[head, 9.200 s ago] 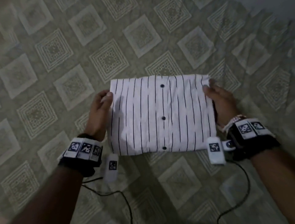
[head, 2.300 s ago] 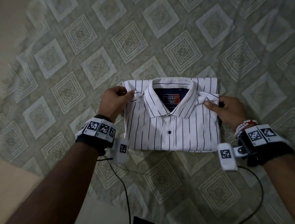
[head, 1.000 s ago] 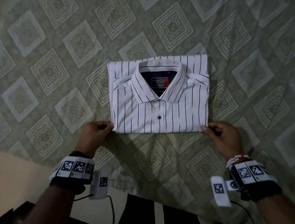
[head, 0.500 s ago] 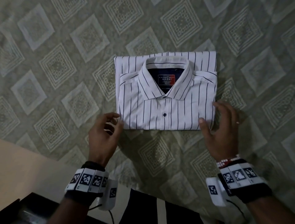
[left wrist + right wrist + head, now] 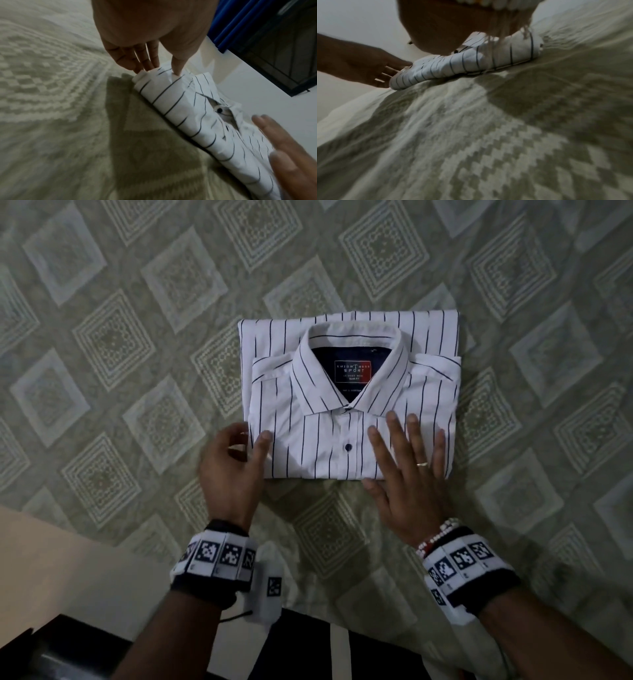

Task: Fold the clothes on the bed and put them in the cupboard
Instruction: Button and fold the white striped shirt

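A white shirt with thin dark stripes lies folded into a rectangle on the bed, collar up and label showing. My left hand is at its near left corner, thumb on top and fingertips against the side edge, pinching the fold. The left wrist view shows this hand gripping the shirt at that corner. My right hand lies flat with spread fingers on the shirt's near right part, beside the button. In the right wrist view the palm presses on the shirt.
The bed is covered by an olive bedspread with a pale diamond pattern. Its near edge runs across the lower left, with beige floor beyond. A black cloth with a white stripe is at the bottom. A blue curtain and dark window grille stand beyond the bed.
The right hand has slid from the shirt's near right corner onto its top and lies flat. The left thumb has come onto the near left corner. The shirt has stayed where it was.
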